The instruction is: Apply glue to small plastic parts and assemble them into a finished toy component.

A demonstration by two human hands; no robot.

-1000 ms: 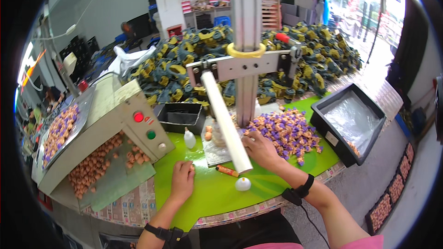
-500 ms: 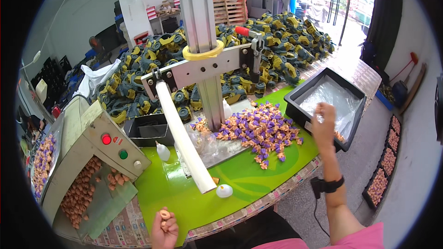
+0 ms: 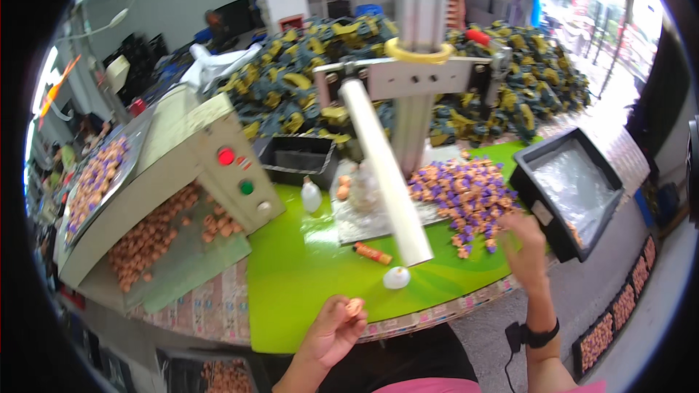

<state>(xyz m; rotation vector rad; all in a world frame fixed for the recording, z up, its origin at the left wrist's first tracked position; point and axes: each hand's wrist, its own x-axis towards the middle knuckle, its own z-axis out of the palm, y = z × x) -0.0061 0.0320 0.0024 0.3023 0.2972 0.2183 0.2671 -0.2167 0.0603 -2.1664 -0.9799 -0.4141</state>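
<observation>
My left hand (image 3: pixel 331 335) is at the front edge of the green tabletop (image 3: pixel 306 306), its fingers closed on a small peach-coloured plastic toy part (image 3: pixel 354 308). My right hand (image 3: pixel 526 247), slightly blurred, hovers by the lower right edge of a heap of purple-and-peach toy pieces (image 3: pixel 473 200). Its fingers are stretched out and apart, and I see nothing in them. Just right of this hand sits a black tray (image 3: pixel 542 222) lined with clear plastic, with a few peach pieces in its near corner.
A white bar (image 3: pixel 382 175) slants from a metal post (image 3: pixel 413 124) over the table. Below it are a white squeeze bottle (image 3: pixel 397 278) and an orange tube (image 3: pixel 372 252). A machine with lit buttons (image 3: pixel 218 131) holds peach parts at left. Yellow-and-grey toy vehicles (image 3: pixel 291 87) pile up behind.
My right hand has come from above the black tray back to the heap's edge, its fingers loosening from a closed shape. My left hand has shifted right with its part. The view has swung left.
</observation>
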